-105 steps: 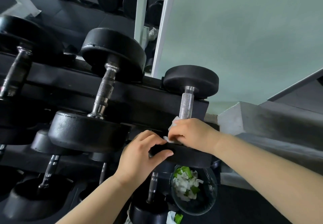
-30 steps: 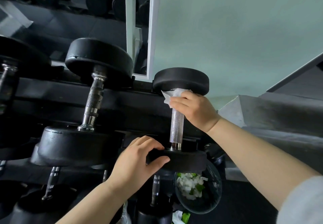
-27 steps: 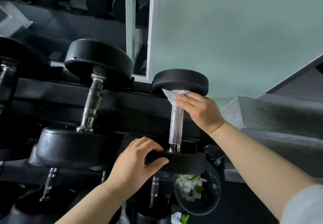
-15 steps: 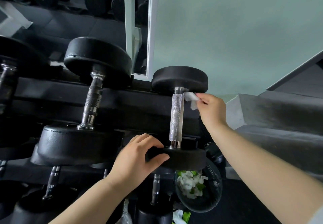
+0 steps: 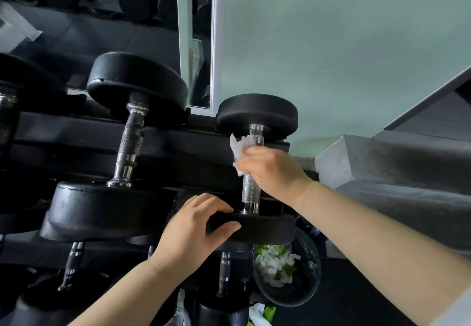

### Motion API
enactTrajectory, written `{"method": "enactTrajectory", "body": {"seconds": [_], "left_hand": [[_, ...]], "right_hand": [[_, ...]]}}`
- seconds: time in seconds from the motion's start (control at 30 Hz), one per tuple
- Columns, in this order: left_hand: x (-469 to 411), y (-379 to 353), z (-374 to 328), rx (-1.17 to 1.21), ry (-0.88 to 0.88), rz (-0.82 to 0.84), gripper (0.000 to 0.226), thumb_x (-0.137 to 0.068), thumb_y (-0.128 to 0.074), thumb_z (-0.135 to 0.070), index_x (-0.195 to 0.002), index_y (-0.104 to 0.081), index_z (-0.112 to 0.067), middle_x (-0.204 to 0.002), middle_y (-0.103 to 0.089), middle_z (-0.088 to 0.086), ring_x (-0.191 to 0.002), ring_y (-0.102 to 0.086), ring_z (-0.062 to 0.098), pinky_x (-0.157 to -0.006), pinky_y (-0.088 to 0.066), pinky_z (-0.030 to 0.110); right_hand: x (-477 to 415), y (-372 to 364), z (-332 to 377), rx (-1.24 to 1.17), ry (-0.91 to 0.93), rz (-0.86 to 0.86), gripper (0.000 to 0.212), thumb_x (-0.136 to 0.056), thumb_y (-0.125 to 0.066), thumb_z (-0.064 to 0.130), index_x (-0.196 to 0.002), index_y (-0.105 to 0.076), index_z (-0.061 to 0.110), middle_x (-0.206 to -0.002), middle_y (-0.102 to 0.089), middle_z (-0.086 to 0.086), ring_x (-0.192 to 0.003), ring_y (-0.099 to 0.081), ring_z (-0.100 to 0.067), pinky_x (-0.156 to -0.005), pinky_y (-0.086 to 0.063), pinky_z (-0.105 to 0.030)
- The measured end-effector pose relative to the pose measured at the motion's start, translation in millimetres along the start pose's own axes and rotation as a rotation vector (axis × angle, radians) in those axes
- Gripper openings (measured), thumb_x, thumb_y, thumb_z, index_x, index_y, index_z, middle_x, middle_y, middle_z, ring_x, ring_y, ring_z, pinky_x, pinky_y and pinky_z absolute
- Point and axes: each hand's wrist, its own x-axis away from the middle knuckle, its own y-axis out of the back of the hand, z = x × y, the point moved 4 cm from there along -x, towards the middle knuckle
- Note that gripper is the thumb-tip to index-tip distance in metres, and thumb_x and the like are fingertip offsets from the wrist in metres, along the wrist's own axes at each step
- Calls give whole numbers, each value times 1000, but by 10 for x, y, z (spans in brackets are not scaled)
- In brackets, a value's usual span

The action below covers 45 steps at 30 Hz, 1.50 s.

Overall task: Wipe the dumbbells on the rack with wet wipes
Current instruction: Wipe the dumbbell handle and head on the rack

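Note:
A small black dumbbell with a knurled steel handle rests at the right end of the black rack. My right hand wraps a crumpled white wet wipe around the upper part of that handle. My left hand grips the rim of the dumbbell's near head, thumb underneath. A larger dumbbell lies to the left on the same tier.
A clear bowl of used white wipes and green wrappers sits below the small dumbbell. More dumbbells fill the lower tier. A mirror hangs behind the rack, a pale green wall and grey steps to the right.
My right hand has come back from the handle's right side and closed round the handle with the wipe, lower than a second ago. My left hand has stayed on the near head.

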Motion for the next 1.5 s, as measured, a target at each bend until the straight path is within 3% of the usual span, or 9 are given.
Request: {"method": "enactTrajectory", "body": {"seconds": [0.13,0.33,0.5,0.6,0.77,0.93,1.1,1.27,1.5], "left_hand": [[1,5,-4,14,2,2,28,-72,-49,-53,-91,-51,-32,-82,-45,-38,-86,-47,-3,-75,-34,1],[-1,-2,0,21,4,4,27,-71,-47,-54,-88,-52,-33,-83,-45,-38,-87,-46,-4,-75,-39,3],[2,17,-3,-9,-19,9,25,-73,-48,-51,-85,-56,-31,-86,-44,-35,-86,-47,0,-73,-35,2],[8,6,6,-4,-10,16,28,-72,-46,-53,-92,-48,-33,-87,-43,-35,-88,-44,-3,-79,-32,1],[9,14,-34,-53,-19,1,30,-73,-45,-51,-86,-60,-28,-85,-50,-29,-90,-45,0,-60,-37,1],[-23,-58,-244,-180,-194,55,47,-68,-49,-53,-108,-49,-28,-105,-47,-17,-93,-46,4,-73,-43,12],[-87,-199,-338,-264,-244,146,48,-63,-46,-55,-101,-63,-30,-91,-67,-13,-89,-48,5,-68,-42,15],[-85,-184,-314,-237,-218,142,48,-63,-49,-53,-97,-69,-24,-90,-69,-11,-89,-50,5,-74,-40,17],[-100,-190,-298,-208,-207,149,48,-63,-51,-52,-99,-68,-24,-91,-69,-9,-90,-50,5,-79,-38,19]], "right_hand": [[234,11,89,-98,134,274,23,-73,-50,14,-70,-73,12,-68,-71,-4,-63,-69,-20,-54,-59,-32],[-36,188,-87,-16,10,-113,26,-75,-48,7,-76,-73,0,-77,-73,-16,-71,-71,-27,-75,-50,-26],[166,35,-39,-246,-151,174,19,-79,-55,7,-79,-74,3,-84,-66,-13,-80,-64,-26,-78,-50,-24],[333,46,-5,-443,-322,380,21,-83,-57,-1,-96,-72,7,-84,-55,10,-81,-55,-5,-79,-43,-14],[278,283,-381,-616,-798,-370,21,-85,-51,-6,-94,-67,4,-92,-61,0,-79,-52,-3,-66,-40,2],[423,60,-449,-779,-1054,-556,14,-88,-53,3,-87,-59,16,-78,-55,12,-73,-49,0,-59,-40,2],[666,-23,-603,-1092,-1247,-802,25,-87,-54,2,-72,-55,22,-78,-56,4,-80,-54,-15,-76,-48,-24],[420,-174,-521,-1104,-1145,-507,24,-85,-55,2,-73,-55,23,-84,-59,-1,-91,-56,-23,-89,-47,-39],[598,-246,-289,-1012,-883,3,30,-81,-62,-1,-68,-53,24,-73,-56,9,-66,-56,4,-64,-42,-11]]}}
